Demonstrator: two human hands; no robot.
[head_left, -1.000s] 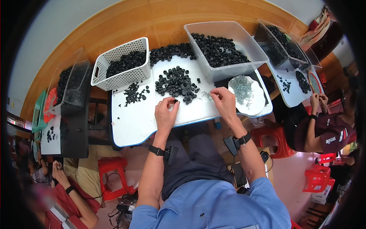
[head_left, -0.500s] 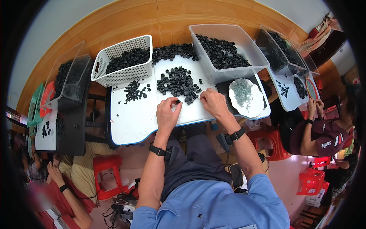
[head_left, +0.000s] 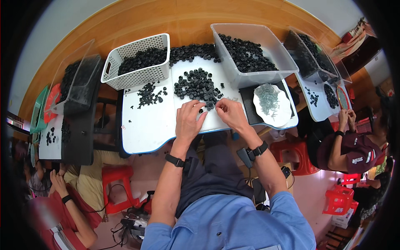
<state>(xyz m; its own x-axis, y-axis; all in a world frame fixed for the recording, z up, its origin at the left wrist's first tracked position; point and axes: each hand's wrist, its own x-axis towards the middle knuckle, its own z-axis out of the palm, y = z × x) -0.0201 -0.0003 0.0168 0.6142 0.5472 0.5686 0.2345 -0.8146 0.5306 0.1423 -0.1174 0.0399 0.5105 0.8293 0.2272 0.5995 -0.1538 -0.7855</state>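
Black piece (head_left: 201, 111) gripped in bent fingers, the left hand (head_left: 188, 121) angles inward. The right hand (head_left: 234, 115) curls nearby, its fingers' hold unclear.

The left hand (head_left: 189, 121) is holding a black piece (head_left: 201, 111) at the pile's (head_left: 193, 86) six o'clock — the right hand (head_left: 232, 115) is curling at four.

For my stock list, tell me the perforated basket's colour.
White; the perforated basket shows best in the head view.
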